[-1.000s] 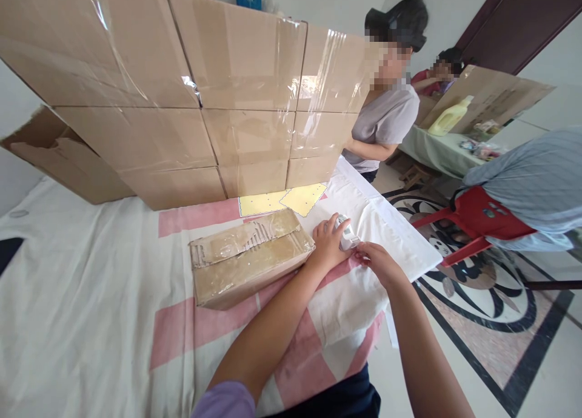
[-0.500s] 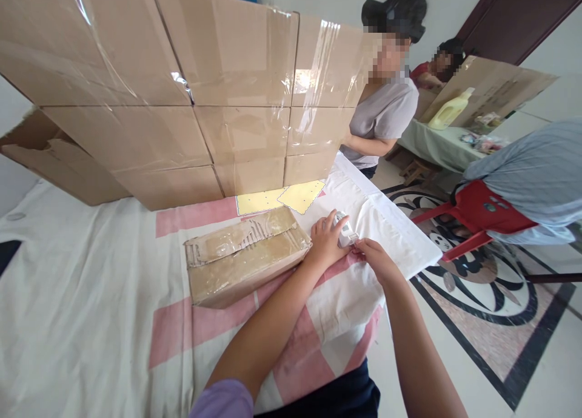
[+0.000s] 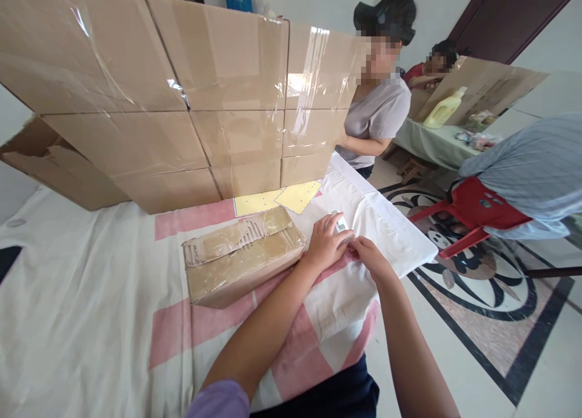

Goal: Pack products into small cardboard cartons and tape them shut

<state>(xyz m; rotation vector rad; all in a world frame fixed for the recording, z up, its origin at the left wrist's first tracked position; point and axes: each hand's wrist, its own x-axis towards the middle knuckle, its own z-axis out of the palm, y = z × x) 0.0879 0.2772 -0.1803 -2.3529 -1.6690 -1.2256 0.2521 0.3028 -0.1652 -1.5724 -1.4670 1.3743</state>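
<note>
My left hand (image 3: 325, 243) is closed over a small white device (image 3: 340, 225) that rests on the cloth-covered table (image 3: 91, 309). My right hand (image 3: 369, 257) touches the device's near end with pinched fingertips; what they hold is too small to make out. A flat, tape-wrapped cardboard box (image 3: 240, 260) lies just left of my left hand, touching its wrist side.
A tall wall of taped cardboard sheets (image 3: 191, 96) stands behind the box. A person in a grey shirt (image 3: 377, 114) stands at the table's far right corner. A red plastic chair (image 3: 473, 209) with a seated person stands on the patterned floor to the right.
My left hand has closed further over the white device, hiding more of it. My right hand has stayed at its end. The view has shifted slightly.
</note>
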